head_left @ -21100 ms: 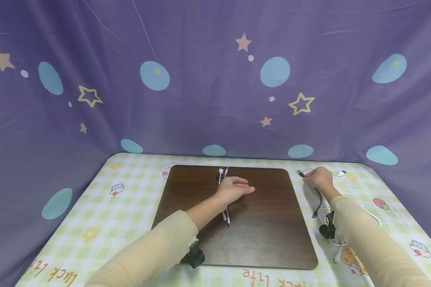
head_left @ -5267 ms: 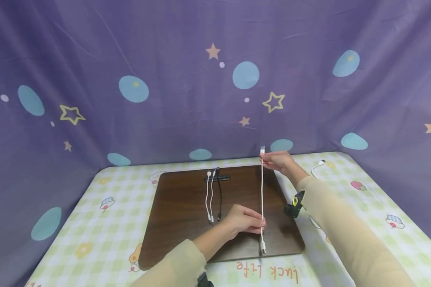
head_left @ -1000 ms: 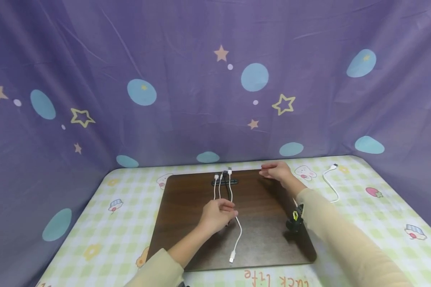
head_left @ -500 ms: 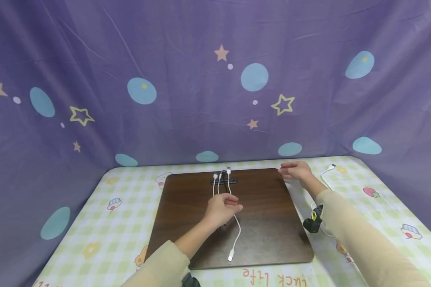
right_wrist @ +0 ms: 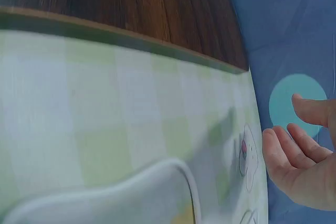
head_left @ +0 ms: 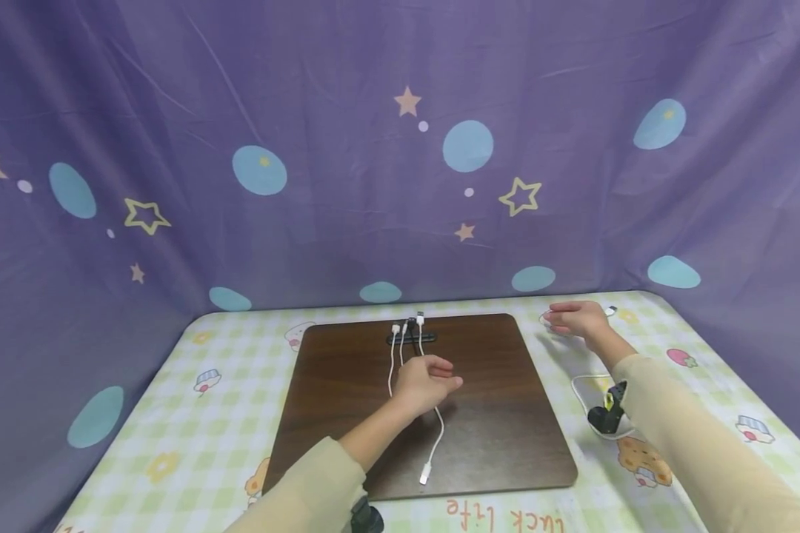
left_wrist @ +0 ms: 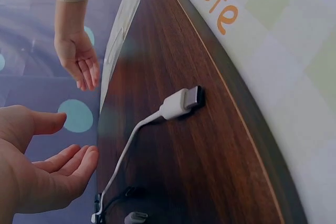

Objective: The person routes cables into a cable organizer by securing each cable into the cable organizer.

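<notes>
Over the middle of the brown wooden board (head_left: 500, 444), my left hand (head_left: 428, 383) hovers with relaxed fingers and nothing in it. Under it runs a white USB cable (head_left: 440, 428), whose plug (left_wrist: 176, 104) lies towards the board's front edge. This cable, two other white cables and a black one reach a black cable clip strip (head_left: 429, 337) at the back of the board; my left hand hides part of them. My right hand (head_left: 577, 320), also holding nothing, is above the cloth right of the board. Nearby lies a loose white cable (head_left: 576, 386), partly hidden by my right arm.
A checked tablecloth (head_left: 240, 400) with printed figures covers the table around the board. Behind it hangs a purple curtain (head_left: 347, 222) with stars and ovals. Each sleeve carries a black wrist camera, the right one (head_left: 605, 416) close above the loose cable.
My right hand has moved right, from the board's back right corner to over the cloth near the loose cable. My left hand has shifted slightly right; the white cable's front plug stays on the board.
</notes>
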The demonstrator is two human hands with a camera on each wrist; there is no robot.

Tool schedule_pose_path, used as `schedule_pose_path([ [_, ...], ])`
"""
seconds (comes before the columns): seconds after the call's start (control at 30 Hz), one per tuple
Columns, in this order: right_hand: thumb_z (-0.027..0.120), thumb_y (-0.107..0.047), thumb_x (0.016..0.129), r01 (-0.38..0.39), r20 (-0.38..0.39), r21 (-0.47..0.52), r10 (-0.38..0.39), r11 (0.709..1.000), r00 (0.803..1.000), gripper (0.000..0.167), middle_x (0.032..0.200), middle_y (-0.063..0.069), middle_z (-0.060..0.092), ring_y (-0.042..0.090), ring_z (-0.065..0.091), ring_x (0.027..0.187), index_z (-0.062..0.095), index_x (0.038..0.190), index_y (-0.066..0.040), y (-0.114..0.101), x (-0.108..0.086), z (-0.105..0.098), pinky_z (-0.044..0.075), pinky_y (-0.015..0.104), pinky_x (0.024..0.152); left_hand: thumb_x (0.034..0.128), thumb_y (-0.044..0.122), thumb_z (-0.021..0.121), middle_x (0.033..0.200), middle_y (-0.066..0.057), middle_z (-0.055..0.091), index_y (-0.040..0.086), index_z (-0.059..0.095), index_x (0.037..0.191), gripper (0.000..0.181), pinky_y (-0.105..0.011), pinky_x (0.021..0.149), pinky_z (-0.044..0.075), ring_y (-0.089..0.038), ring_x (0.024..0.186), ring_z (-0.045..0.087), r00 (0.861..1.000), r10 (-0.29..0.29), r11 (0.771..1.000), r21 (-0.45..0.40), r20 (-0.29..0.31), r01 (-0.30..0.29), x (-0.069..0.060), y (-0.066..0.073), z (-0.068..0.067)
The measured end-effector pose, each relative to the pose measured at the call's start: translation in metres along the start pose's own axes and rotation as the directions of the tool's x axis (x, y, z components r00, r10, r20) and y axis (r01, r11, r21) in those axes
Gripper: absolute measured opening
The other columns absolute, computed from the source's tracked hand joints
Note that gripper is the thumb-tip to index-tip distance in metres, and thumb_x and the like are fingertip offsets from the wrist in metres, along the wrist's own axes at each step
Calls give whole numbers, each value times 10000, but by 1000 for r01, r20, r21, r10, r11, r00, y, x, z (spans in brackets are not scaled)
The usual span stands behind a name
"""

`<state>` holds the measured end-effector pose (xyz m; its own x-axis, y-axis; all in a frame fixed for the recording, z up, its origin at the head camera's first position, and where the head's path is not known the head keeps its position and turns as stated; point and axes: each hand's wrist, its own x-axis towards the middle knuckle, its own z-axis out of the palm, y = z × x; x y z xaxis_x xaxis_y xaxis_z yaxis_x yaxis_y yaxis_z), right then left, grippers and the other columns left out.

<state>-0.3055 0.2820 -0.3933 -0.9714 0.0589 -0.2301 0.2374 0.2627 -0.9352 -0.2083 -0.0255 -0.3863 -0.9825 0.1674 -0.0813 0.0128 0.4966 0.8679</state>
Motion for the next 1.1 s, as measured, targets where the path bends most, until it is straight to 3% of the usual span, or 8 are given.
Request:
schedule_pose_path([
  [0.1,608,-24,904,-9,1,30,9,1000,1000,559,740,-180,615,-58,657,704,368,1367,177,4,-1,-8,549,263,919,800,167,752,959,-113,746,-8,687,1038,302,-270,735,580,-211,853,714,1000,2,1000,0,9,-2,2,2,4],
  [0.27,643,-83,894,-21,-46,-54,19,998,999,561,722,-235,603,-124,602,668,417,1358,138,7,-3,-18,568,219,858,803,179,752,967,-104,746,-1,686,1049,312,-274,754,579,-211,872,710,1000,-3,1000,6,23,3,4,3,9],
  [0.53,649,-132,900,-34,-90,-110,24,993,996,577,672,-266,573,-136,586,638,417,1357,132,7,-4,-36,575,205,825,801,173,755,960,-112,746,-10,688,1043,311,-271,757,580,-210,865,710,1000,9,1000,-25,29,-8,8,7,20],
  [0.87,635,-154,911,-91,-120,-88,81,992,989,611,611,-285,568,-129,595,623,378,1391,124,9,-3,-55,578,162,762,800,174,759,939,-82,747,7,694,1029,291,-211,719,559,-140,819,694,999,-11,999,-37,31,12,8,10,30],
  [1.1,651,-185,898,-138,-193,-104,116,985,974,625,565,-246,543,-83,628,581,396,1388,109,13,0,-64,586,194,757,802,187,761,932,-66,746,17,699,1023,285,-184,703,543,-105,797,683,999,-11,999,-35,42,12,9,13,34],
])
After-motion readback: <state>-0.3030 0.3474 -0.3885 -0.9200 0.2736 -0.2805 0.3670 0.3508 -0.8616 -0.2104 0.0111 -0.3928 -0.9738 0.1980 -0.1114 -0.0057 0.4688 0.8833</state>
